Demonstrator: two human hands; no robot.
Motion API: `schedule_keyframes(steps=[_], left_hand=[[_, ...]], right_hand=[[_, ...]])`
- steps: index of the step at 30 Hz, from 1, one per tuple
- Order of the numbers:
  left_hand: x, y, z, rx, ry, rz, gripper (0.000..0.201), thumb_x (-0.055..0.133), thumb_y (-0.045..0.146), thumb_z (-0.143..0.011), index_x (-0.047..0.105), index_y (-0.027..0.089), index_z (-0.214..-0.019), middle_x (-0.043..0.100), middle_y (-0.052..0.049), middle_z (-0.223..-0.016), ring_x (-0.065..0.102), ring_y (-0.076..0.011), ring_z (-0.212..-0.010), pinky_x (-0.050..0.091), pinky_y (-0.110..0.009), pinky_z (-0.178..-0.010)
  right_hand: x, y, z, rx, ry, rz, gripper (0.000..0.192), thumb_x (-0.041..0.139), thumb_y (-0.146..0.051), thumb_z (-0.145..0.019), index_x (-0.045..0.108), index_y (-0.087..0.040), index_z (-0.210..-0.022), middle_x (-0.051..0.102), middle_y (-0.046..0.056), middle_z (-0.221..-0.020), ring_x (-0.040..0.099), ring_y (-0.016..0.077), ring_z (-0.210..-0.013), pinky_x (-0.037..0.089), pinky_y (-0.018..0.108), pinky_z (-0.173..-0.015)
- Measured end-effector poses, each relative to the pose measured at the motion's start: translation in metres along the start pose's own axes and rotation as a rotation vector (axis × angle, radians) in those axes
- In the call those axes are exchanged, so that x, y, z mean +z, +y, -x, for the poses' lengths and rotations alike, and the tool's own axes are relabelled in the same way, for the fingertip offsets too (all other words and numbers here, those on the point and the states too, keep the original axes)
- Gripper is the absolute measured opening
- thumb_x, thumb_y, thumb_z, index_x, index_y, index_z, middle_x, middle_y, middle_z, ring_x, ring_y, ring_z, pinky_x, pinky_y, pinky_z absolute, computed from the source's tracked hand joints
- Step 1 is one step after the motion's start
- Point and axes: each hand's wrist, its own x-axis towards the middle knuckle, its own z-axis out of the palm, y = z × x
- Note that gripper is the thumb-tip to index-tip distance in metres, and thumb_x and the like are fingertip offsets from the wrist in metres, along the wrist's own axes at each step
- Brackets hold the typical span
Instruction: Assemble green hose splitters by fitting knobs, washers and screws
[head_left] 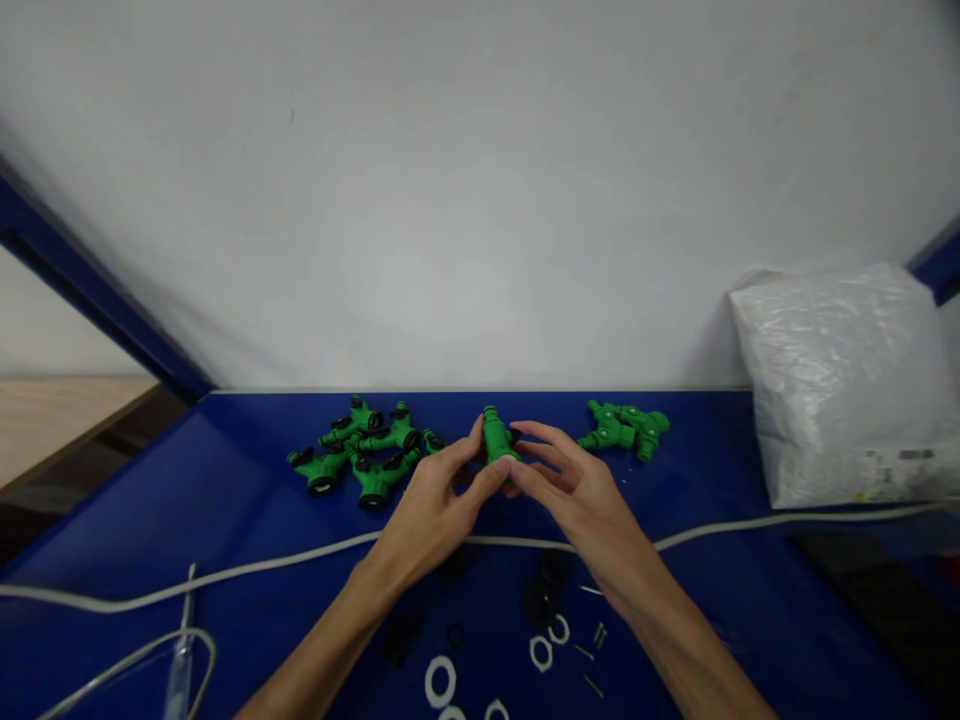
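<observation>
Both my hands meet over the middle of the blue table [225,470] and hold one green plastic hose fitting [494,439] upright between the fingertips. My left hand [439,500] grips it from the left, and my right hand [570,485] grips it from the right. A heap of green fittings with black knobs [360,455] lies to the left of my hands. A smaller group of green fittings [626,428] lies to the right.
White rings [440,682], black rings [540,600] and small screws [592,650] lie near the front edge. A white cable [247,570] crosses the table. A white plastic bag [844,385] stands at the right, against the white wall. A clear tube [180,670] sits at the front left.
</observation>
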Motion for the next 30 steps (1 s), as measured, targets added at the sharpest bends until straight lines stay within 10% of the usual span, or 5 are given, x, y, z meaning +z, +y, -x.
schedule_keyframes(steps=[15,30], left_hand=[[0.006,-0.01,0.005,0.107,-0.008,-0.363,0.063,0.055,0.029,-0.093,0.043,0.019,-0.153,0.072,-0.009,-0.103,0.068,-0.0239,-0.093,0.047,-0.032,-0.094],[0.0,-0.007,-0.003,-0.042,0.143,-0.066,0.075,0.071,0.037,-0.083,0.046,0.021,-0.151,0.073,-0.001,-0.092,0.063,-0.0177,-0.075,0.051,-0.026,-0.074]], right_hand=[[0.01,0.018,0.001,-0.113,0.062,0.116,0.04,0.069,-0.035,-0.084,0.057,-0.021,-0.12,0.067,0.008,-0.115,0.066,0.0138,-0.076,0.056,0.029,-0.072],[-0.008,-0.003,0.007,-0.206,-0.021,0.448,0.042,0.066,-0.04,-0.092,0.058,-0.03,-0.132,0.068,0.006,-0.12,0.069,0.017,-0.084,0.057,0.033,-0.08]])
